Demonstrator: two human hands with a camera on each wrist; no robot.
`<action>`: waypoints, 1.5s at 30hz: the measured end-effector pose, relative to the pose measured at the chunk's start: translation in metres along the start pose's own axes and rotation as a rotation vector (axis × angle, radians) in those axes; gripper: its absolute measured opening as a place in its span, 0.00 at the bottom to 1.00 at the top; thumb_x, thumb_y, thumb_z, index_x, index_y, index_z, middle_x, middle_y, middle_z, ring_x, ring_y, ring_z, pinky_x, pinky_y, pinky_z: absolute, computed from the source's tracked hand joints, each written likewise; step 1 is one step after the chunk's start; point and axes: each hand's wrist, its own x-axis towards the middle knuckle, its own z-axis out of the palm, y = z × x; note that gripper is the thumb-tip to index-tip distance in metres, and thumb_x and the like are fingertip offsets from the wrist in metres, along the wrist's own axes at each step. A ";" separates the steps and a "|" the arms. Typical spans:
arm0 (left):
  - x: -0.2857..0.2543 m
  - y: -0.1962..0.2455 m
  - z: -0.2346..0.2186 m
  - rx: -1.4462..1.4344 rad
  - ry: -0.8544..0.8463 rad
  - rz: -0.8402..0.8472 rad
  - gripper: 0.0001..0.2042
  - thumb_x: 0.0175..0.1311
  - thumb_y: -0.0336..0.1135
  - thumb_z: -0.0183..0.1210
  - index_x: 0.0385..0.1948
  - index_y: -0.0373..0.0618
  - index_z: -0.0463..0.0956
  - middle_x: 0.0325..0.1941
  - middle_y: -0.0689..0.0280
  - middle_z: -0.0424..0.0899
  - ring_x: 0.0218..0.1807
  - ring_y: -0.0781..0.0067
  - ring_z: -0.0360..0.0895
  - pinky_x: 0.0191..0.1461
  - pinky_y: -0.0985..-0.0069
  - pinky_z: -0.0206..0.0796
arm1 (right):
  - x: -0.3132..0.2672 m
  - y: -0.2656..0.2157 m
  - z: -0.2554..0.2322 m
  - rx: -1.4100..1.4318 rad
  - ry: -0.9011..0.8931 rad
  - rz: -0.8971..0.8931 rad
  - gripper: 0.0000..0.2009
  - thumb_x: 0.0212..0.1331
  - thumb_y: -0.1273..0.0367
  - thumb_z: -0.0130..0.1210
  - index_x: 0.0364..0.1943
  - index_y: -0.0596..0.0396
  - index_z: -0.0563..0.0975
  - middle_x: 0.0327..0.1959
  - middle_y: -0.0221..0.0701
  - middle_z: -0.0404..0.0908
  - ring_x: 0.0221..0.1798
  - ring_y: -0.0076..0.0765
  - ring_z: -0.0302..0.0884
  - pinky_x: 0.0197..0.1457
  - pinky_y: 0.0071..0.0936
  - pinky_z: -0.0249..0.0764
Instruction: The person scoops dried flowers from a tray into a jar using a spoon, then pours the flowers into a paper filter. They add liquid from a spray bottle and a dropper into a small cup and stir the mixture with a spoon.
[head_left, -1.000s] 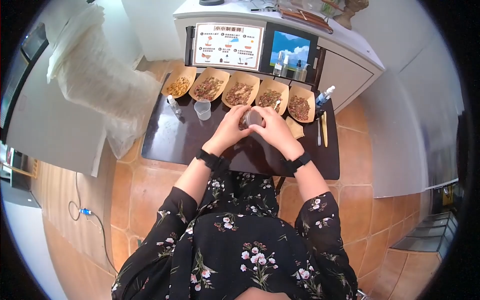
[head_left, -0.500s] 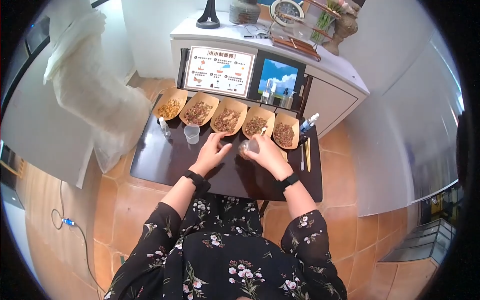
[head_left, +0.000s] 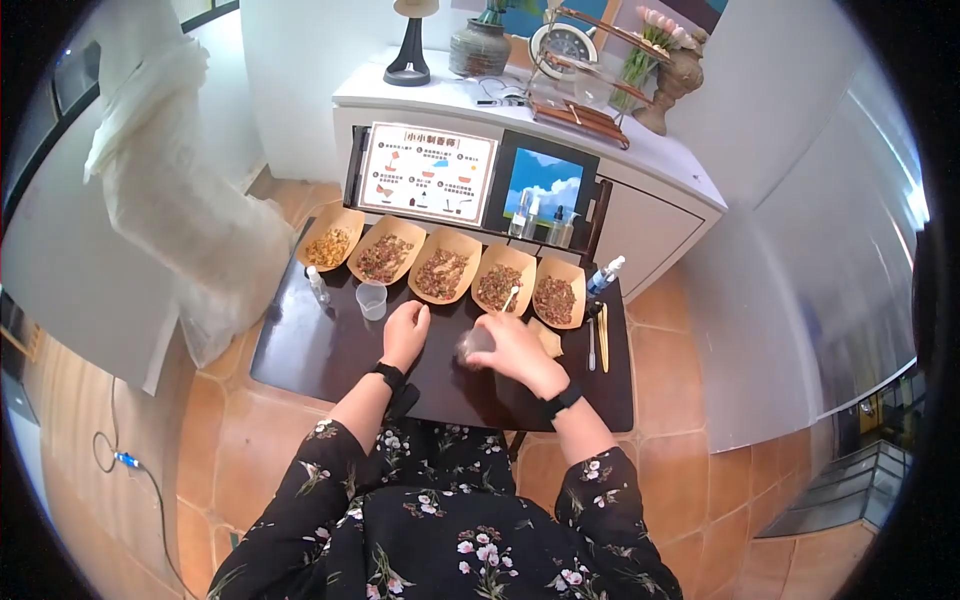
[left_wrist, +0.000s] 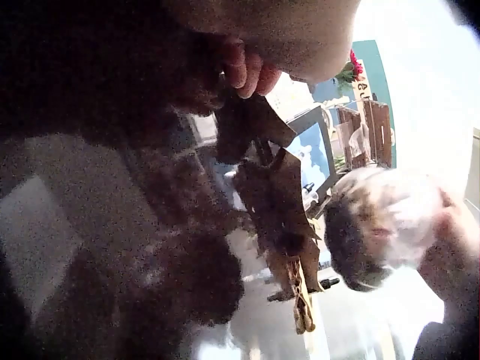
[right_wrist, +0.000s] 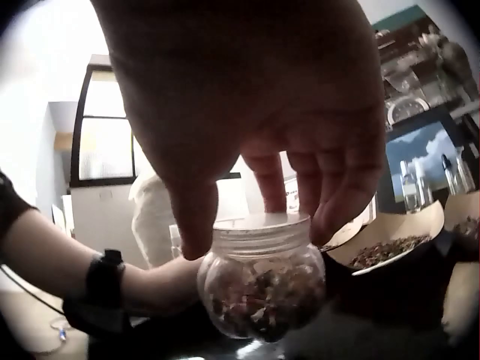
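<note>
Left hand [head_left: 405,335] nearest; you let its fingers curl loosely, nothing held. Your right hand [right_wrist: 247,135] pinches the upright jar [right_wrist: 262,300] near its top, thumb opposing fingers, likely for steadiness; base contact with the table [head_left: 300,350] unclear. Beyond, paper trays [head_left: 450,240] line up, probably for easy reach.

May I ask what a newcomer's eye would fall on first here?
Most likely the row of five paper trays of dried plant pieces, set along the far side of the dark table. Next, perhaps, the clear jar, partly filled with similar pieces, which the right hand grips by its top in front of the trays.
</note>
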 end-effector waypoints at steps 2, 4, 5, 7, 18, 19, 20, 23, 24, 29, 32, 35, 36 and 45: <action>0.001 -0.005 0.003 0.017 -0.005 -0.001 0.11 0.64 0.38 0.55 0.29 0.38 0.76 0.29 0.52 0.79 0.34 0.49 0.77 0.39 0.60 0.68 | 0.001 -0.001 0.002 0.317 -0.178 0.002 0.26 0.49 0.57 0.69 0.49 0.55 0.75 0.44 0.43 0.78 0.48 0.49 0.77 0.54 0.39 0.73; 0.001 -0.004 0.003 0.042 -0.009 0.018 0.12 0.64 0.38 0.55 0.29 0.38 0.76 0.29 0.52 0.79 0.33 0.49 0.77 0.39 0.60 0.68 | -0.001 -0.003 0.002 0.255 -0.135 -0.018 0.26 0.48 0.58 0.69 0.50 0.55 0.75 0.46 0.41 0.78 0.51 0.49 0.76 0.56 0.39 0.72; 0.000 -0.004 0.003 0.043 -0.009 0.023 0.12 0.64 0.38 0.55 0.29 0.38 0.76 0.29 0.52 0.79 0.33 0.49 0.77 0.39 0.60 0.68 | -0.004 -0.002 0.002 0.152 -0.090 -0.003 0.27 0.48 0.58 0.69 0.51 0.55 0.75 0.47 0.42 0.77 0.54 0.50 0.74 0.58 0.40 0.71; 0.000 -0.001 0.002 0.030 -0.013 -0.001 0.12 0.64 0.38 0.55 0.29 0.38 0.77 0.29 0.53 0.79 0.33 0.50 0.77 0.38 0.60 0.68 | -0.005 -0.003 -0.001 0.075 -0.116 -0.003 0.28 0.46 0.60 0.70 0.52 0.55 0.75 0.50 0.43 0.76 0.58 0.51 0.71 0.61 0.41 0.69; 0.000 -0.001 0.002 -0.007 -0.008 -0.020 0.11 0.63 0.37 0.56 0.28 0.38 0.76 0.27 0.53 0.78 0.31 0.52 0.77 0.36 0.62 0.68 | 0.000 -0.008 0.001 0.042 -0.010 -0.092 0.24 0.49 0.65 0.67 0.53 0.53 0.78 0.48 0.38 0.75 0.58 0.48 0.70 0.61 0.39 0.70; 0.000 -0.001 0.002 -0.007 -0.002 -0.018 0.11 0.63 0.37 0.56 0.28 0.38 0.76 0.27 0.53 0.78 0.31 0.52 0.77 0.36 0.62 0.68 | 0.001 -0.009 -0.001 0.018 -0.043 -0.082 0.23 0.50 0.66 0.67 0.53 0.53 0.77 0.48 0.37 0.75 0.57 0.48 0.71 0.61 0.38 0.70; 0.001 -0.002 0.001 -0.004 0.001 -0.022 0.11 0.63 0.37 0.56 0.28 0.38 0.76 0.27 0.53 0.78 0.31 0.52 0.77 0.36 0.62 0.68 | 0.002 -0.009 -0.002 0.021 -0.047 -0.086 0.23 0.50 0.66 0.67 0.53 0.53 0.77 0.48 0.37 0.75 0.57 0.48 0.71 0.61 0.38 0.70; 0.001 -0.002 0.002 0.011 -0.003 -0.009 0.11 0.63 0.37 0.56 0.28 0.38 0.77 0.27 0.53 0.78 0.31 0.52 0.77 0.36 0.62 0.68 | 0.004 -0.009 -0.003 0.161 -0.071 -0.158 0.26 0.49 0.66 0.66 0.55 0.53 0.77 0.51 0.37 0.75 0.58 0.47 0.70 0.64 0.37 0.68; 0.001 -0.001 0.002 0.008 0.000 -0.014 0.11 0.63 0.37 0.56 0.28 0.38 0.77 0.27 0.53 0.78 0.31 0.52 0.77 0.36 0.62 0.68 | 0.003 -0.007 -0.002 0.159 -0.077 -0.159 0.26 0.49 0.66 0.66 0.55 0.53 0.77 0.51 0.37 0.75 0.58 0.47 0.70 0.64 0.37 0.68; 0.000 0.000 0.002 0.009 0.016 0.007 0.11 0.63 0.37 0.56 0.27 0.38 0.76 0.27 0.54 0.79 0.31 0.53 0.78 0.36 0.62 0.68 | -0.004 -0.005 -0.007 0.068 -0.061 -0.127 0.24 0.48 0.70 0.66 0.53 0.54 0.77 0.50 0.37 0.74 0.57 0.48 0.70 0.62 0.38 0.69; 0.000 0.002 0.001 0.027 0.001 -0.005 0.11 0.62 0.37 0.56 0.27 0.38 0.76 0.27 0.54 0.79 0.31 0.53 0.78 0.36 0.62 0.69 | -0.006 0.002 -0.004 -0.035 -0.015 -0.121 0.24 0.48 0.70 0.66 0.53 0.54 0.77 0.51 0.37 0.75 0.57 0.48 0.70 0.61 0.41 0.71; 0.000 0.002 0.001 0.007 -0.004 -0.027 0.10 0.62 0.37 0.57 0.27 0.38 0.77 0.27 0.54 0.79 0.31 0.53 0.78 0.37 0.62 0.69 | -0.002 0.002 -0.004 0.139 -0.146 -0.160 0.25 0.48 0.69 0.66 0.54 0.54 0.77 0.50 0.37 0.76 0.57 0.47 0.71 0.61 0.40 0.71; 0.000 0.003 0.000 0.009 -0.002 -0.028 0.10 0.62 0.37 0.57 0.27 0.38 0.77 0.27 0.54 0.79 0.31 0.53 0.78 0.37 0.62 0.69 | -0.001 0.000 -0.001 0.063 -0.048 -0.171 0.25 0.48 0.69 0.66 0.54 0.54 0.77 0.50 0.38 0.76 0.58 0.47 0.71 0.62 0.39 0.70; -0.001 -0.001 0.003 0.007 0.013 0.002 0.09 0.62 0.36 0.57 0.28 0.38 0.78 0.28 0.54 0.80 0.32 0.52 0.79 0.38 0.62 0.70 | 0.001 -0.010 -0.013 -0.028 -0.148 0.015 0.24 0.53 0.65 0.64 0.56 0.53 0.75 0.52 0.39 0.75 0.62 0.48 0.68 0.65 0.37 0.67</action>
